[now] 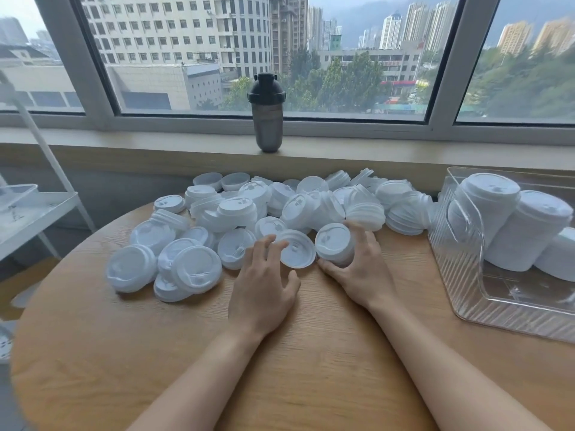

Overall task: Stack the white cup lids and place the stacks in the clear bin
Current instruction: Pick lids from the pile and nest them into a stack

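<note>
Nearest you on the round light-wood bench (pixel 280 362), your two hands sit just before the heap of loose white plastic cup lids (pixel 280 209), which serves as the landmark here. Your left hand (pixel 264 287) has its fingers spread and relaxed, fingertips touching a single flat white lid (pixel 297 248) at the heap's near edge. Your right hand (pixel 361 269) curls round a short stack of nested white lids (pixel 336 245), lying tilted, its long axis pointing back toward the heap and its top face turned to you. These lids look light, thin and springy, likely slippery against each other, so take them by the rim and square the stack from both ends. Right of the heap stands the clear ribbed plastic bin (pixel 466 293), already holding several tall lid stacks leaning up. Beyond the heap, a dark shaker bottle (pixel 267 119) stands on the windowsill.
</note>
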A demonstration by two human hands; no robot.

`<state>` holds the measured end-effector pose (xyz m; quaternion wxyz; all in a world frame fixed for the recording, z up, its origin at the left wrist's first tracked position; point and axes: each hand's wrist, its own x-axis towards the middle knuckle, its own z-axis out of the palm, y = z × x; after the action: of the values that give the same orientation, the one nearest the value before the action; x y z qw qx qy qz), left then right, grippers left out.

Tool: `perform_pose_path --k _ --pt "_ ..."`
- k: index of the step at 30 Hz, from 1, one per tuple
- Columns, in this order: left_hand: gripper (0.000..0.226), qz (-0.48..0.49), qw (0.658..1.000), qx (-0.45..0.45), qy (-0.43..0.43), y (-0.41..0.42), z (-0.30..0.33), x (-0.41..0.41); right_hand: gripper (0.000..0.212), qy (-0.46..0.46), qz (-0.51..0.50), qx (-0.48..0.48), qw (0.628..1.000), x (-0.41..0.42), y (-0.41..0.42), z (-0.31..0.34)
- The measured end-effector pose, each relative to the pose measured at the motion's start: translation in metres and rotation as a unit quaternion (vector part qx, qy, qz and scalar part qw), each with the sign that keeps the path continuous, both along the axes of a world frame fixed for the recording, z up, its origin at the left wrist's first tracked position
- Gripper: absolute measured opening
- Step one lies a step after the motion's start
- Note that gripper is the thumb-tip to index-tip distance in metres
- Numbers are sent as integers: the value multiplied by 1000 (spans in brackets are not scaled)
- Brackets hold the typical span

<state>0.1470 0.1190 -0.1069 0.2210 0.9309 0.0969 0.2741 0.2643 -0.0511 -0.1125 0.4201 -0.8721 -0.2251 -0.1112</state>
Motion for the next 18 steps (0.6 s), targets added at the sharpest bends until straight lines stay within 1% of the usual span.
perform_pose_path --k 6,8,10,13,15,18 --pt "52 24 997 35 -65 -6 0 -12 87 7 37 10 999 -43 -38 5" --pt "50 -14 995 38 -94 -11 2 -18 87 17 55 10 998 -62 -57 6" --pt "51 -84 991 19 -102 -23 3 -27 88 33 72 -4 997 -81 -76 8" --pt "57 -169 982 -30 -75 -46 4 -42 97 55 85 -26 995 -102 -103 9" --pt "68 -214 975 -49 -29 -62 7 -51 101 59 83 -25 995 -113 -119 7" --pt "85 -272 961 -20 39 -83 12 -59 102 41 64 -13 997 -126 -134 5"
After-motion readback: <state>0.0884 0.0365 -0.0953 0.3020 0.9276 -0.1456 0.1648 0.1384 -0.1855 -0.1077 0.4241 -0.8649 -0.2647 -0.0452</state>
